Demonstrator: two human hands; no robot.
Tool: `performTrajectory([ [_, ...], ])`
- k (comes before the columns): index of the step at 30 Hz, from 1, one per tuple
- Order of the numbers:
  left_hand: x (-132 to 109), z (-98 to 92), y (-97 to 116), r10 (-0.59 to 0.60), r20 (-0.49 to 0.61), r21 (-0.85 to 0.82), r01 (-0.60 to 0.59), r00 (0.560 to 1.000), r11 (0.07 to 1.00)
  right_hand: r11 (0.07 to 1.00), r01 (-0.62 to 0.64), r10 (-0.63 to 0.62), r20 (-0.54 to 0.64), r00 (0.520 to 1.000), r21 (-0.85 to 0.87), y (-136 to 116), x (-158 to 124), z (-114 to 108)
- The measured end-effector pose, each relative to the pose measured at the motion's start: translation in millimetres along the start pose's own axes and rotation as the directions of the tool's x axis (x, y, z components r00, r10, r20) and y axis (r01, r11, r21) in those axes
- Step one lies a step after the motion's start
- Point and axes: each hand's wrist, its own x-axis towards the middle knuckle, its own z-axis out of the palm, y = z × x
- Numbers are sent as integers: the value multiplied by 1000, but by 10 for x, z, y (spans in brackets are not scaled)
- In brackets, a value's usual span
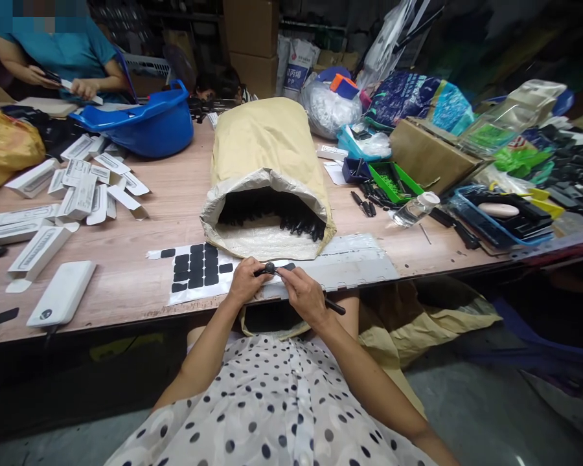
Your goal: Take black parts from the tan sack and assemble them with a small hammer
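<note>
My left hand (245,279) and my right hand (305,296) meet at the table's front edge, both pinched on a slim black plastic tool (270,268) with a round head; its handle end sticks out behind my right wrist. Just left of my hands lies a white backing sheet with several black adhesive pads (197,266). Straight ahead a tan paper sack (265,145) lies on its side, its open mouth showing many black plastic parts (291,217).
White cartons (80,194) and a white power bank (62,292) lie at the left. A blue basin (146,123) stands behind them, where another person in a teal shirt (63,55) handles a part. Bins, a clear bottle (414,210) and bags crowd the right.
</note>
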Motion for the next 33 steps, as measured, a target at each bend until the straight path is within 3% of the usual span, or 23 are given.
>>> performTrajectory([
  [4, 0, 5, -11, 10, -6, -4, -10, 1000, 1000, 999, -41, 42, -64, 997, 14, 54, -2, -26],
  [13, 3, 10, -8, 21, -19, 21, -21, 1000, 1000, 998, -67, 68, -85, 994, 23, 113, -32, -34],
  [18, -11, 3, 2, 14, -15, 33, -14, 1000, 999, 989, -127, 115, -143, 983, -73, 411, 199, -46],
  [23, 0, -2, 1, 35, 9, 67, -35, 999, 997, 968, -103, 85, -86, 993, -228, 782, 343, 34],
  [28, -57, -44, 64, 124, 4, 27, -124, 992, 992, 964, -70, 57, -60, 997, -255, 881, 324, 100],
  [30, -171, -71, 152, 166, 48, -41, -164, 985, 986, 965, -68, 57, -51, 997, -253, 871, 316, 106],
  [33, -429, -76, 328, 206, 247, -136, -176, 947, 975, 966, -77, 67, -49, 997, -246, 854, 313, 107],
])
